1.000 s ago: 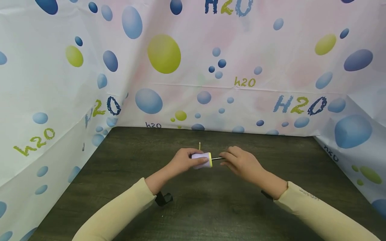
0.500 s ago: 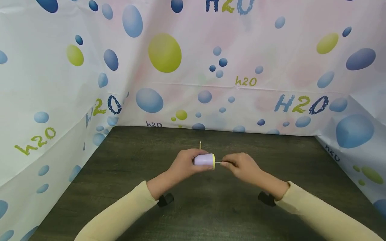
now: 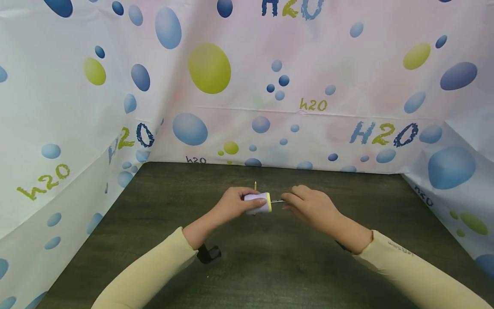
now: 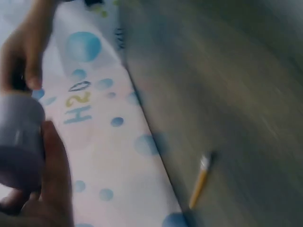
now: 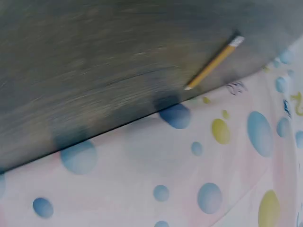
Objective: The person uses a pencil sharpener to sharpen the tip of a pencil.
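Your L hand (image 3: 231, 204) grips the purple cup (image 3: 257, 196), fingers wrapped round it, yellow end facing the surface's (image 3: 270, 262) R edge. Your R hand (image 3: 312, 207) pinches the thin rod (image 3: 277, 201) at that end. Cup's held over the surface, approx. midway btwn L & R edges, nearer far edge; pencil (image 3: 255, 186) lies just beyond, tip twd far edge.

Dark wood-grain table (image 3: 278, 274) is bordered at back and both sides by creased white sheeting (image 3: 339, 56), bearing blue and green spots (image 3: 209, 68) and H2O lettering (image 3: 384, 134).
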`<action>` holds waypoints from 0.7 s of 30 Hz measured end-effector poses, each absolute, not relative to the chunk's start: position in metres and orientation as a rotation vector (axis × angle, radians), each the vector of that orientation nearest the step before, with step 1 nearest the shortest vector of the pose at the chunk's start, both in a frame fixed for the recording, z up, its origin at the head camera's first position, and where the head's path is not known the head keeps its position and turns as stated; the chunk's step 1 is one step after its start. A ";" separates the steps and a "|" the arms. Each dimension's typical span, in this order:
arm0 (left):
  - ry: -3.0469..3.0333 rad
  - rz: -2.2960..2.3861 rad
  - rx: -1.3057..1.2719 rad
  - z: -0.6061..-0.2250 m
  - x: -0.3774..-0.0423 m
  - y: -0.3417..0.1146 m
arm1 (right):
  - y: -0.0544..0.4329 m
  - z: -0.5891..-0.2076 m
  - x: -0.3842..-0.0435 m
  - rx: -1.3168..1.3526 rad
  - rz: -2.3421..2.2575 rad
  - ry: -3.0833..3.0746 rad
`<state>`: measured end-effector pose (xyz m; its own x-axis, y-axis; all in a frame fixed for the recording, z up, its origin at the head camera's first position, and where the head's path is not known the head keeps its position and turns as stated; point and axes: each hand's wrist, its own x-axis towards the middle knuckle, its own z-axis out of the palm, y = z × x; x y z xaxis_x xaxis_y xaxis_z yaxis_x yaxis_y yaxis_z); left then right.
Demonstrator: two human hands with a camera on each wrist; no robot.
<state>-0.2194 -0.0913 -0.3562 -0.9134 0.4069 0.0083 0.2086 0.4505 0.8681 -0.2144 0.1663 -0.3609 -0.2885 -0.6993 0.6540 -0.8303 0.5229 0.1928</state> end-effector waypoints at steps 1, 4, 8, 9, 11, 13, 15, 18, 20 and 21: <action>2.413 1.480 0.484 -0.355 -0.220 -0.092 | 0.167 -0.362 -0.216 1.248 0.159 -1.929; 2.228 1.521 0.416 -0.354 -0.219 -0.091 | 0.167 -0.365 -0.219 1.255 0.046 -1.679; 2.268 1.532 0.462 -0.353 -0.214 -0.087 | 0.163 -0.365 -0.217 1.246 0.096 -1.652; 2.321 1.529 0.496 -0.354 -0.212 -0.086 | 0.163 -0.364 -0.215 1.246 0.139 -1.711; 2.474 1.497 0.621 -0.356 -0.208 -0.084 | 0.163 -0.362 -0.210 1.269 0.296 -1.931; 2.682 1.381 0.864 -0.360 -0.204 -0.084 | 0.164 -0.356 -0.206 1.296 0.593 -2.299; 2.872 1.210 1.211 -0.366 -0.201 -0.084 | 0.165 -0.349 -0.204 1.218 1.045 -2.715; 3.088 0.942 1.662 -0.375 -0.200 -0.086 | 0.167 -0.342 -0.208 0.867 1.610 -3.116; 3.098 0.899 1.729 -0.377 -0.201 -0.087 | 0.167 -0.342 -0.210 0.787 1.711 -3.182; 3.072 0.933 1.669 -0.377 -0.202 -0.087 | 0.167 -0.343 -0.211 0.841 1.635 -3.171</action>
